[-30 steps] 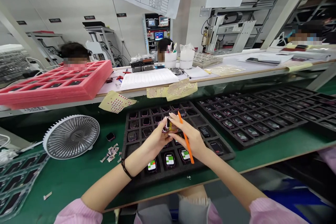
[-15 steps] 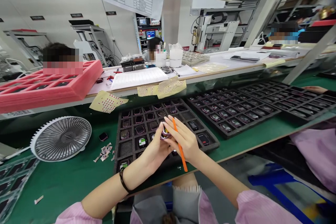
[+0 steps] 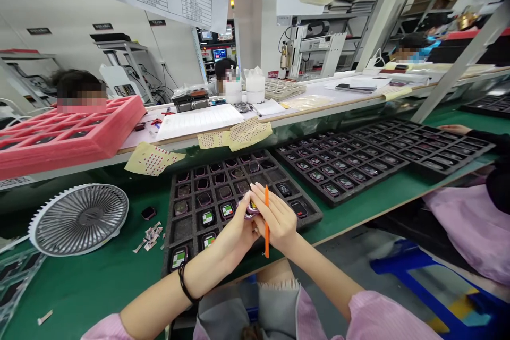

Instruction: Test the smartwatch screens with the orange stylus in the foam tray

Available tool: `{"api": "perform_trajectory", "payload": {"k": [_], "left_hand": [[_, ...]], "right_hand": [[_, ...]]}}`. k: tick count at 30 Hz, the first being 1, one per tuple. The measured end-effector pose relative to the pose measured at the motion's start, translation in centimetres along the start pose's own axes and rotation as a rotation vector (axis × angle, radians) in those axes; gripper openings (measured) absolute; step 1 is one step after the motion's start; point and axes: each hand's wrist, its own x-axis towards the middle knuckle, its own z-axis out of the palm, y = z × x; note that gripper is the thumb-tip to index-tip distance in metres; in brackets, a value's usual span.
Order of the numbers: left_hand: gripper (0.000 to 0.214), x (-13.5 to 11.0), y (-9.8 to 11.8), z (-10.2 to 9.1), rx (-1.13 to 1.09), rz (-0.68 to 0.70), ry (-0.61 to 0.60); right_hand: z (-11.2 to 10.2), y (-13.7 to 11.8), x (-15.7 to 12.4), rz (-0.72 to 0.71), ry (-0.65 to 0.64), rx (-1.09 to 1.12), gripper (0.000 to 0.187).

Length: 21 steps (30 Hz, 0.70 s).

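- Left hand (image 3: 238, 229) hangs over the near middle of the tray (image 3: 169, 223), fingers curled tight on a small watch (image 3: 252, 209)
- Right hand (image 3: 281, 219), just right of it over the same tray, pinches an orange stick (image 3: 266, 226) between mostly straight fingers, fingertips touching the watch
- Step in hand, as I judge it: working on the watch, both hands together
- The next move calls for a firm left grip and fine stick control
- A fan (image 3: 79, 218) lies left of the tray, paper scraps (image 3: 149, 235) between
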Motion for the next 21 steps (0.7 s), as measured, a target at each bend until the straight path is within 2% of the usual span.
{"api": "perform_trajectory", "payload": {"k": [6, 10, 13, 16, 19, 21], "left_hand": [[0.04, 2.2, -0.2, 0.6, 0.019, 0.031, -0.013], [0.042, 6.4, 2.2, 0.3, 0.222, 0.126, 0.004], [0.044, 10.3, 5.0, -0.4, 0.598, 0.198, 0.065], [0.049, 13.3, 6.8, -1.0, 1.104, 0.397, 0.183], [0.051, 14.6, 6.8, -1.3, 1.783, 0.567, 0.272], [0.051, 15.0, 6.3, -1.3, 2.046, 0.574, 0.295]], "right_hand": [[0.2, 1.8, -0.7, 0.06, -0.025, 0.061, 0.055], [-0.4, 3.6, -0.7, 0.158, -0.092, 0.03, 0.056], [-1.6, 5.0, -1.5, 0.187, -0.041, 0.003, 0.058], [-3.0, 6.0, -3.0, 0.202, 0.001, -0.031, 0.056], [-4.2, 6.7, -4.8, 0.238, -0.016, -0.074, 0.055], [-4.9, 7.0, -5.9, 0.269, -0.019, -0.093, 0.052]]}}
